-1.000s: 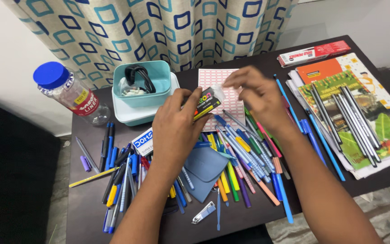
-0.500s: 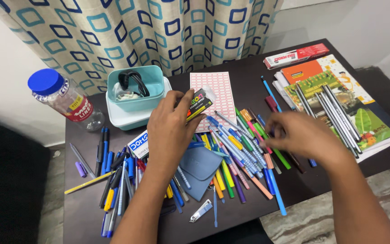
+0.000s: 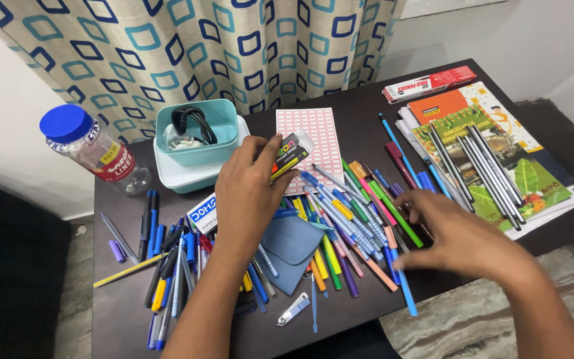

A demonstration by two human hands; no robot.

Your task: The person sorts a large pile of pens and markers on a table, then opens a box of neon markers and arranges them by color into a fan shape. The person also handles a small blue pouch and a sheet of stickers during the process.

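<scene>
My left hand (image 3: 247,193) grips a small black packet with a yellow stripe and clear wrapper (image 3: 290,154), held above a pink label sheet (image 3: 313,136). My right hand (image 3: 456,239) lies low over the right end of a heap of coloured pens and markers (image 3: 353,226) on the dark table (image 3: 360,106). Its fingers are spread and touch the pens; I see nothing gripped in it. A blue pouch (image 3: 293,246) lies just below the left hand.
A teal box on its lid (image 3: 194,136) holds a black cable. A blue-capped plastic jar (image 3: 91,146) lies at the left. More pens (image 3: 167,259) sit at the left front, with a nail clipper (image 3: 292,311). Books with grey pencils (image 3: 486,159) and a red pencil box (image 3: 426,83) are at the right.
My right hand left the packet and moved right and down to the pens near the table's front edge. My left hand kept hold of the packet.
</scene>
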